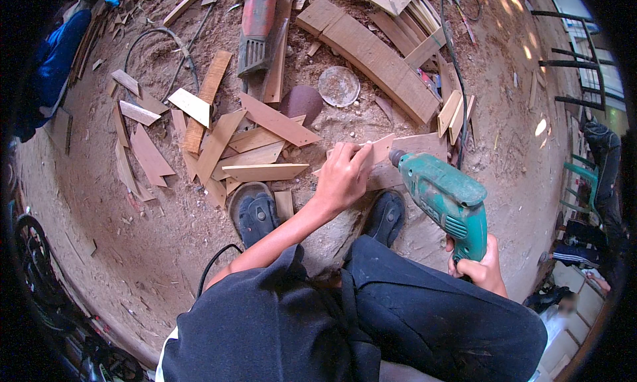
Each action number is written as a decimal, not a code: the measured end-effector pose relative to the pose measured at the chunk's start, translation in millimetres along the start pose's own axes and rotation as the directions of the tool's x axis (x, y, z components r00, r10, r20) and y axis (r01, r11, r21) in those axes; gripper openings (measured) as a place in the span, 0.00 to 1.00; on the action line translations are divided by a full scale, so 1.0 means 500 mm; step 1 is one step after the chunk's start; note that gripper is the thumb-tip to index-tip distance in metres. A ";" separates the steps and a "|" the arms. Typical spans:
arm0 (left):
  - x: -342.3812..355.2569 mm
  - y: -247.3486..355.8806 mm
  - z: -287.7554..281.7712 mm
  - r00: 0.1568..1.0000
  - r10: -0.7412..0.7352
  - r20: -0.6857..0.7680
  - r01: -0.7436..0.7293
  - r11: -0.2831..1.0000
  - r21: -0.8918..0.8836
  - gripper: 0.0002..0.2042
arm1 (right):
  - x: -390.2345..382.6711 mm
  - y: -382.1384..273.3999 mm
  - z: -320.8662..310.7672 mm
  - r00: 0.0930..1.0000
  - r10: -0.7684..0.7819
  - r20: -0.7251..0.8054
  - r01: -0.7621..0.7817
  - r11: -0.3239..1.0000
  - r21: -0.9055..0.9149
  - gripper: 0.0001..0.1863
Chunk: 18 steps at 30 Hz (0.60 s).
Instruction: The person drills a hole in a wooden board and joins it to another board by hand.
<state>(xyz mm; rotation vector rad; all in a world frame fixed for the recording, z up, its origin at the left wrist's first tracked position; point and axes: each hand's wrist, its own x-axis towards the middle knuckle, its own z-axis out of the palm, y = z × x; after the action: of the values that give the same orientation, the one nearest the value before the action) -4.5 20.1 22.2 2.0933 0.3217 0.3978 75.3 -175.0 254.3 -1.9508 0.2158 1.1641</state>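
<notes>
My right hand (pixel 483 266) is wrapped round the handle of a dusty green electric drill (pixel 446 191). The drill's dark chuck points left, at a small angled wooden piece (pixel 381 148). My left hand (pixel 344 176) pinches that piece, fingers closed over its left end, and presses it near a wider wooden board (pixel 423 145). Whether the drill bit touches the wood I cannot tell. Left of my left hand lies a pale wooden strip (pixel 265 172) with pointed ends and small holes.
Several cut wooden pieces (pixel 219 143) lie heaped on the dusty ground to the left. A red and grey power tool (pixel 257 30) rests farther off. Beyond my hands are a thick curved timber (pixel 371 57) and a round clear lid (pixel 339 86). A black cable (pixel 452 57) runs at right.
</notes>
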 end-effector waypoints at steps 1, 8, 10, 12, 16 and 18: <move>0.000 0.000 0.001 1.000 -0.005 0.001 0.005 1.000 -0.002 0.22 | 0.000 0.001 -0.001 1.000 0.001 0.000 -0.001 1.000 -0.002 0.15; 0.001 0.000 -0.002 1.000 0.008 0.000 -0.008 1.000 0.001 0.23 | 0.000 -0.003 0.001 1.000 0.006 0.000 -0.006 1.000 -0.008 0.13; 0.000 -0.003 -0.001 1.000 0.010 -0.003 -0.010 1.000 -0.004 0.23 | 0.001 -0.001 0.001 1.000 0.003 -0.002 -0.003 1.000 -0.006 0.13; 0.001 -0.003 -0.001 1.000 0.012 -0.005 -0.012 1.000 -0.011 0.23 | 0.001 -0.001 0.000 1.000 0.006 -0.004 -0.006 1.000 -0.009 0.13; 0.002 -0.003 -0.001 0.999 0.040 -0.004 -0.040 0.999 -0.033 0.24 | -0.003 -0.002 -0.002 1.000 0.012 -0.026 -0.013 0.999 -0.031 0.14; 0.000 -0.006 -0.001 0.999 0.051 0.010 -0.051 0.998 -0.035 0.24 | -0.003 0.000 -0.001 0.999 0.005 -0.044 -0.006 1.000 -0.029 0.15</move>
<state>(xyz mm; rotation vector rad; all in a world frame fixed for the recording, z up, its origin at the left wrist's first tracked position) -4.7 22.0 19.7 2.0726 0.2538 0.4199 74.9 -176.0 255.5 -2.0034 0.2289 1.1343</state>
